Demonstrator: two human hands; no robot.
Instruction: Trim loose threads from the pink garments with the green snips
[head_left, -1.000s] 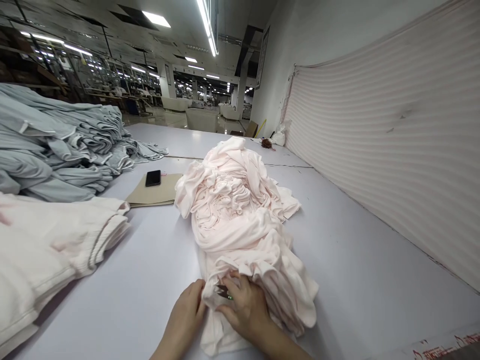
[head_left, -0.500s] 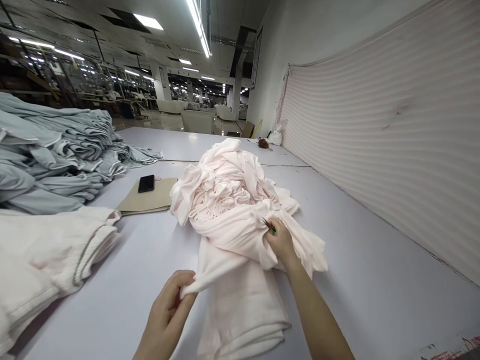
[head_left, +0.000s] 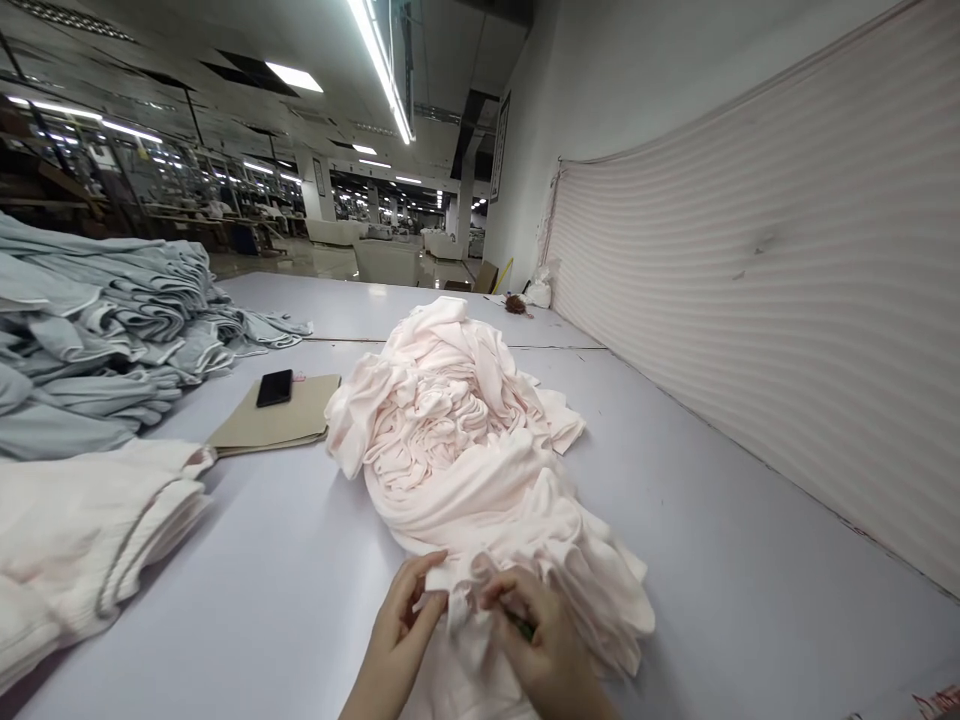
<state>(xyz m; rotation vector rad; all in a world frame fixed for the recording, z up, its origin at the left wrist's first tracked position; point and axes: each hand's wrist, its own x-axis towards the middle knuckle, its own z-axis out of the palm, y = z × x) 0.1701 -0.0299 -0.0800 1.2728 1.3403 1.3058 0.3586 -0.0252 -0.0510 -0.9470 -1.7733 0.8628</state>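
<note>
A heap of pale pink garments [head_left: 465, 440] lies on the white table [head_left: 285, 560] in front of me. My left hand [head_left: 401, 625] pinches the near edge of a pink piece at the bottom of the heap. My right hand [head_left: 544, 640] is closed on the same pink fabric just to the right. A small green-handled tool [head_left: 521, 627] shows between its fingers. Both hands sit close together at the heap's near end.
A stack of folded pink-white garments [head_left: 82, 530] lies at the near left, and a pile of grey-blue garments [head_left: 97, 320] behind it. A black phone [head_left: 274, 387] rests on a tan board [head_left: 277, 425]. A striped fabric wall [head_left: 750, 320] borders the table's right side.
My right hand came back from the middle of the heap to its near edge. My left hand moved in beside it, and the lifted pink piece settled down.
</note>
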